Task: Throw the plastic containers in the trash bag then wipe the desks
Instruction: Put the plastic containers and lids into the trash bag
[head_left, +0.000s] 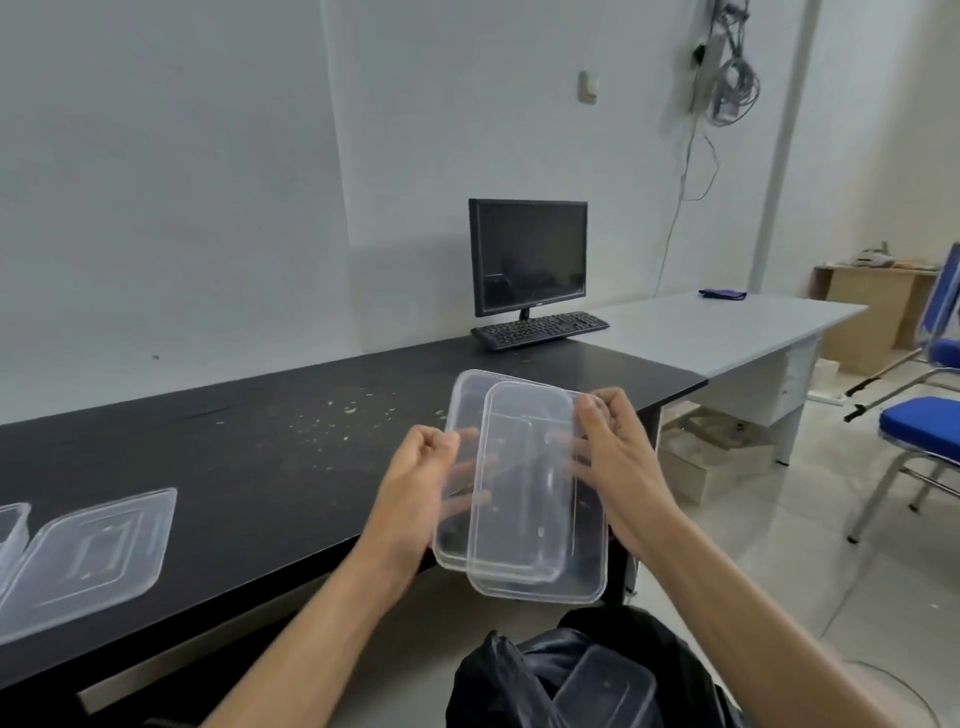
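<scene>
Two clear plastic containers (519, 483), overlapping each other, are held up above the front edge of the black desk (234, 467). My left hand (415, 483) grips their left side and my right hand (618, 457) grips their right side. Directly below, on the floor, stands an open black trash bag (498, 670) with a clear container (608, 691) lying inside it. On the desk's left end lies a clear lid (93, 551), and beside it the edge of another clear container (10, 535) shows at the frame border. Crumbs (332, 421) are scattered over the desk.
A monitor (527, 254) and keyboard (540, 328) stand at the back of the black desk. A grey desk (727, 327) adjoins on the right with a dark cloth (722, 294) on it. Blue chairs (924, 415) and cardboard boxes (872, 306) stand at the right.
</scene>
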